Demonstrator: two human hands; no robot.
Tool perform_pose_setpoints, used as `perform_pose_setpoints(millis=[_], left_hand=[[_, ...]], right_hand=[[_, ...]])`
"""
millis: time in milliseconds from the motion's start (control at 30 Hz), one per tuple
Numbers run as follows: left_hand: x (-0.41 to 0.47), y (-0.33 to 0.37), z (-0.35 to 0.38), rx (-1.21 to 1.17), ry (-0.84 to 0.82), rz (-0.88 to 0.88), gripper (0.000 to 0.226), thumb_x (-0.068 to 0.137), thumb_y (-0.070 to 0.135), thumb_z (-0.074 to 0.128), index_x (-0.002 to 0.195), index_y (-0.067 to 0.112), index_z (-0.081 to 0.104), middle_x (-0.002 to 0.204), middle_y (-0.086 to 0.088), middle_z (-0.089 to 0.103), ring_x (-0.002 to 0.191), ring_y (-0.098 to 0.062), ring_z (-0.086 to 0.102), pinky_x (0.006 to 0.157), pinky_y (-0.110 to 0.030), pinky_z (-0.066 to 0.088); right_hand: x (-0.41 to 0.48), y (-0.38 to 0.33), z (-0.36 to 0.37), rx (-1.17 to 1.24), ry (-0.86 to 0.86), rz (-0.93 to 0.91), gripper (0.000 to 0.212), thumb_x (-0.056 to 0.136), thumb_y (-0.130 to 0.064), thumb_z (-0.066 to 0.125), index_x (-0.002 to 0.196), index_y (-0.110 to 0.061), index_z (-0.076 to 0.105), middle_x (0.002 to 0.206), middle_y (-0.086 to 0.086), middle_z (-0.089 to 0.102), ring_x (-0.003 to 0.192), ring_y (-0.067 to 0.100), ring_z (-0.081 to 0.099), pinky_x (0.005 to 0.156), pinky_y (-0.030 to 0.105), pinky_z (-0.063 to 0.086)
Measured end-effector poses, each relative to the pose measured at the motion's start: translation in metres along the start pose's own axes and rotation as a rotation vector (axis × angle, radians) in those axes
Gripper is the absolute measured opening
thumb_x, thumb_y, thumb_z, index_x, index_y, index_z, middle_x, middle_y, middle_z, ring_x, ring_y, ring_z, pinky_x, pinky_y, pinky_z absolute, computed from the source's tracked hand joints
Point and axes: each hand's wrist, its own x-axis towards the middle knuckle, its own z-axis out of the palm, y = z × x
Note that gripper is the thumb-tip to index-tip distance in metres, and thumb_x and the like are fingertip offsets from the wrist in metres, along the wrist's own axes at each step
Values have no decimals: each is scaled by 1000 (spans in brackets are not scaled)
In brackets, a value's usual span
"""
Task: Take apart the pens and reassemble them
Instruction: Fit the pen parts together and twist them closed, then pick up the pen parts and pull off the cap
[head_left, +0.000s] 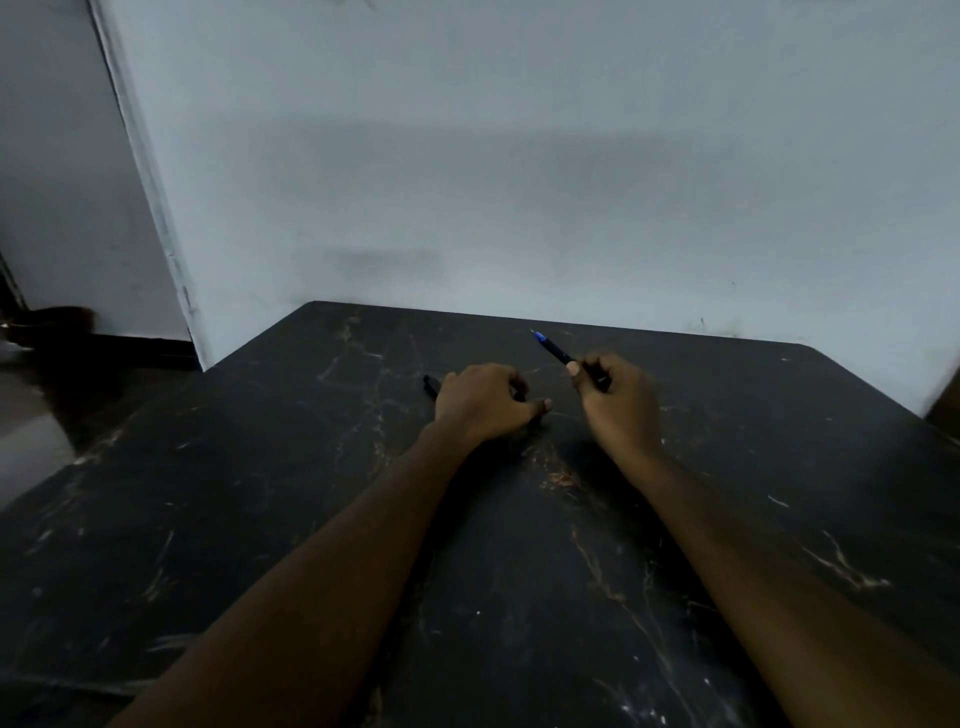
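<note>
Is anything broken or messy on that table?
Nothing spilled or broken. The dark marble-patterned table only has pale streaks. The right hand holds a black blue-tipped pen; the left hand covers a black pen piece.

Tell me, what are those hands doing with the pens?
A person is working at a dark table. The right hand holds a dark pen with a blue tip, pointing up and away toward the wall. The left hand is curled over another dark piece lying on the table, with one end peeking out. Whether that piece is a whole pen is hard to tell.
</note>
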Motion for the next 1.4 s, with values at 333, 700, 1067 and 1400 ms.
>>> perform_pose_setpoints(millis=[333,700,1067,1400], left_hand=[[2,3,-1,-66,-53,-60,40,74,68,64,90,32,66,91,12,63,98,-13,59,83,-35,37],[3,6,-1,-484,77,-75,19,86,23,71,103,19,63,93,5,66,83,-11,60,81,-32,51],[8,6,-14,-1080,212,-218,10,94,13,63,103,14,60,94,2,68,71,-4,67,57,-12,50],[14,-8,-18,-1304,277,-307,13,99,19,56,105,9,59,97,-5,72,72,-8,72,63,-24,50]], right_hand=[[0,3,2,-10,13,-1,13,90,-30,63,78,-26,60,68,-17,54,64,-3,50,52,21,33],[1,6,4,42,-11,46,10,89,-32,63,79,-29,61,71,-15,58,68,1,54,54,24,34],[4,15,4,33,34,29,20,87,-34,64,70,-33,56,65,-11,57,61,5,53,51,27,37],[7,19,0,57,48,-9,8,86,-27,68,80,-29,62,68,-18,55,66,0,53,57,26,43]])
